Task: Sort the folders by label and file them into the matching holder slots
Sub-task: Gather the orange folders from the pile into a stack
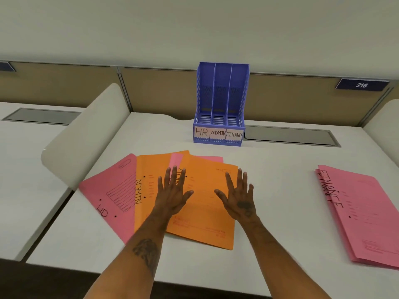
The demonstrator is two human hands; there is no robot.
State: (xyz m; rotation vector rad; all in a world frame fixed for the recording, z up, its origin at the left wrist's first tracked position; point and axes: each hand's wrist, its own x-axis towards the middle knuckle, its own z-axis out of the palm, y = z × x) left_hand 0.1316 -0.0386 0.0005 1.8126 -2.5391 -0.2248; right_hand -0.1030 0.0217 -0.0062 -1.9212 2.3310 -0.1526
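Both hands flat, fingers spread, gripping nothing: left hand (172, 188) and right hand (239, 195) rest on the fanned folders (203, 216), orange and pink, just in front of the blue holder (220, 104). Holder slots labelled HR, ADMIN, FINANCE. Pink FINANCE stack (362, 214) lies well right of the holder.

Soft, fairly bright light from above leaves only faint shadows on the flat white desk (280, 180), while wide-angle distortion bows straight lines toward the frame's sides and fine print looks slightly blurred.
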